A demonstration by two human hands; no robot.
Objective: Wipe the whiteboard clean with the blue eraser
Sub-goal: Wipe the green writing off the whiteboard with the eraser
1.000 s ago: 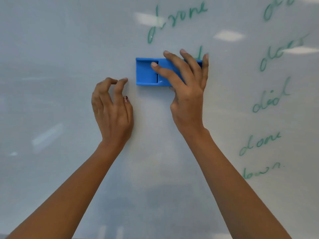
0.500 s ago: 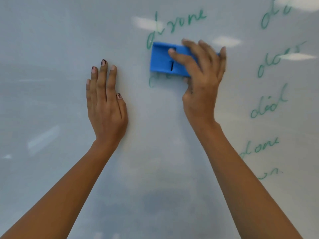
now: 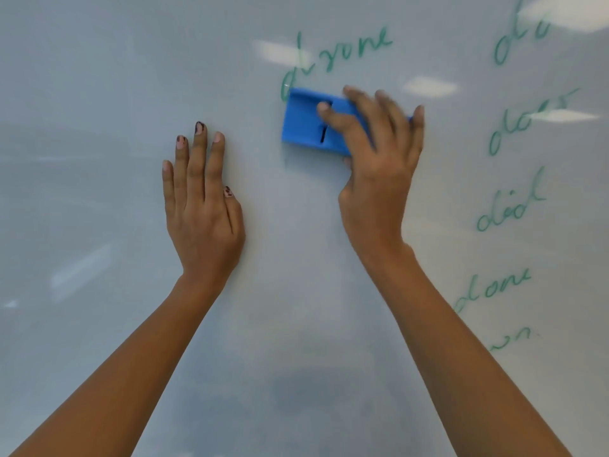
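The whiteboard fills the head view. My right hand presses the blue eraser flat against it, fingers spread over the eraser's right half, just under a green handwritten word. The eraser's left part with a black slot shows. My left hand lies flat on the board to the left of the eraser, fingers together and extended, holding nothing.
A column of several green handwritten words runs down the right side of the board. Bright ceiling-light reflections sit on the upper part. The left part of the board carries no writing.
My left hand went from curled to flat on the board. The eraser moved up and right, then slightly down; the faint green marks below it half a second ago are gone.
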